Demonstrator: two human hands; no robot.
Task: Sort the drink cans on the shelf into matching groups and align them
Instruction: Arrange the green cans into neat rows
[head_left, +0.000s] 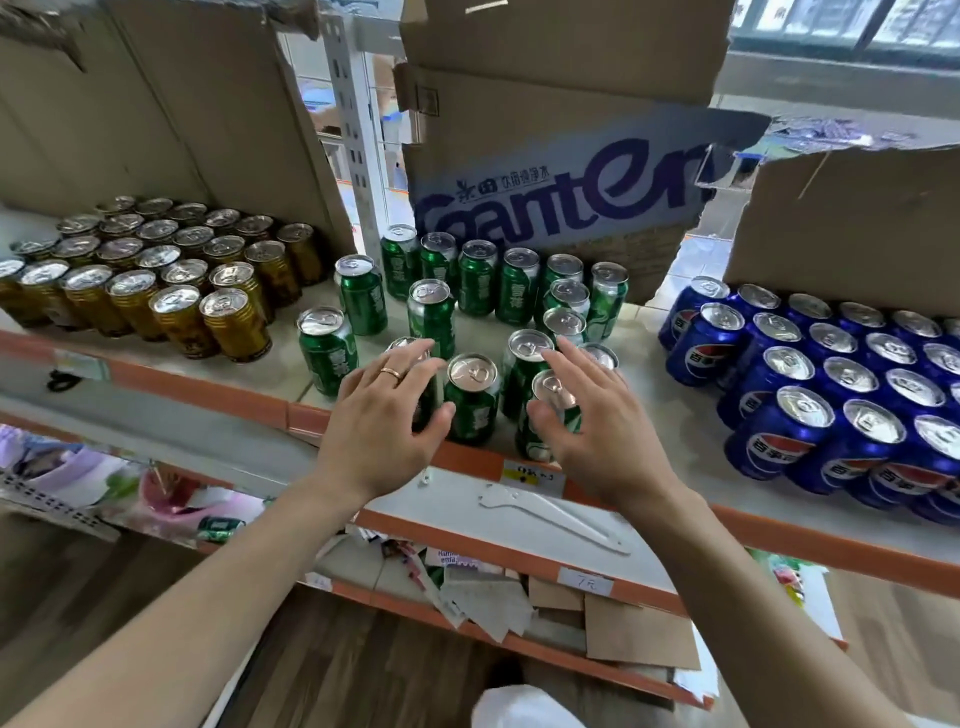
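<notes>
The green aluminium drink cans (431, 312) stand upright in a loose, uneven cluster at the middle of the white shelf with an orange front edge (654, 384); the nearest ones sit close to that edge. The left hand (384, 415), wearing a ring, has its grip closed round a front green can (422, 402), fingers draped over the top and thumb on its side. The right hand (602, 421) has its grip curled round another front green can (556, 389), thumb in front and fingers behind. One more green can (471, 400) stands between the two hands. To the left stands a tidy block of gold ribbed cans (156, 270), to the right a block of blue cola cans (841, 384). Behind the green cluster is a torn brown cardboard box with blue lettering (561, 197).
</notes>
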